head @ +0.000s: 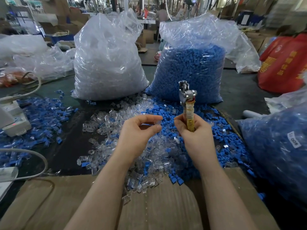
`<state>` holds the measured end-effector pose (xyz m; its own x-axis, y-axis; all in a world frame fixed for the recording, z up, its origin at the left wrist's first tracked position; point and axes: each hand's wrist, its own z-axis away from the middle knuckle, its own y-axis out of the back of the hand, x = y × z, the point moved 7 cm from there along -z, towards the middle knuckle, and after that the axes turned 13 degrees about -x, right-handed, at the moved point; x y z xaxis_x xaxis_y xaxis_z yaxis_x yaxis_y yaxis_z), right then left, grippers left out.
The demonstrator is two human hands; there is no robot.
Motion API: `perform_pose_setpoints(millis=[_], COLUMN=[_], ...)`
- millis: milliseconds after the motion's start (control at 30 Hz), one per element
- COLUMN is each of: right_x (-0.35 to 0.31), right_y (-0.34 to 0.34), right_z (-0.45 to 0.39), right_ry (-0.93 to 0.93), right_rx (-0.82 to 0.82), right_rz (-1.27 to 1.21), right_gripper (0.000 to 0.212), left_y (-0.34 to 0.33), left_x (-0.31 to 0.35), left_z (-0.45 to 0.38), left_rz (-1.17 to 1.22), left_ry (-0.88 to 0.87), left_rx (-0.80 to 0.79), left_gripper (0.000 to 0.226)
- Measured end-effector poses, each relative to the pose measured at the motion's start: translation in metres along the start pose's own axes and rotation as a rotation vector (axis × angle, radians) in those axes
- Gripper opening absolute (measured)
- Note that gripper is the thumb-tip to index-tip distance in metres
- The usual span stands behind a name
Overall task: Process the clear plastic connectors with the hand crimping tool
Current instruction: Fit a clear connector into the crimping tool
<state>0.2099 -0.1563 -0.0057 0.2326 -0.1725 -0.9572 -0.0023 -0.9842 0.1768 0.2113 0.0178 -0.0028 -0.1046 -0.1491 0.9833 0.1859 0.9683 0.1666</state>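
My right hand [191, 130] grips the taped yellow handle of the hand crimping tool [186, 100], which stands upright with its metal jaws on top. My left hand [141, 128] pinches a small clear plastic connector [157, 122] between thumb and forefinger, a short way left of the tool's handle and below its jaws. Under both hands lies a loose heap of clear connectors [149, 156] mixed with blue caps [221, 138] on the dark table.
A big bag of clear parts [106, 63] and a big bag of blue parts [191, 68] stand behind the heap. Another blue-filled bag [279, 150] is at the right, a red bag [285, 63] beyond it. A white device [15, 120] with cables sits left. Cardboard [157, 205] lies near me.
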Motion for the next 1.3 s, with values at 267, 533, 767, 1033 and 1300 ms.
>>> perform_pose_setpoints(millis=[267,533,767,1033,1300], right_x=[-0.010,-0.011,-0.016,-0.014,-0.012], right_y=[-0.014,-0.017,-0.020,-0.025,-0.029], right_z=[0.001,0.004,0.005,0.005,0.005], right_ry=[0.086,0.123,0.169,0.152,0.111], right_rx=[-0.069,-0.028,-0.035,-0.056,-0.110], right_rz=[-0.069,0.057,0.157,0.152,0.150], right_gripper=[0.016,0.014,0.019,0.019,0.018], left_y=[-0.004,-0.005,-0.003,-0.004,-0.004], left_x=[-0.001,0.001,0.003,0.003,0.004], left_z=[-0.002,-0.001,-0.002,-0.002,0.000], left_rz=[0.089,0.124,0.152,0.110,0.141], left_ry=[-0.021,-0.070,-0.086,-0.082,-0.083], left_rx=[-0.039,-0.054,-0.029,-0.035,-0.023], left_gripper=[0.016,0.015,0.019,0.021,0.026])
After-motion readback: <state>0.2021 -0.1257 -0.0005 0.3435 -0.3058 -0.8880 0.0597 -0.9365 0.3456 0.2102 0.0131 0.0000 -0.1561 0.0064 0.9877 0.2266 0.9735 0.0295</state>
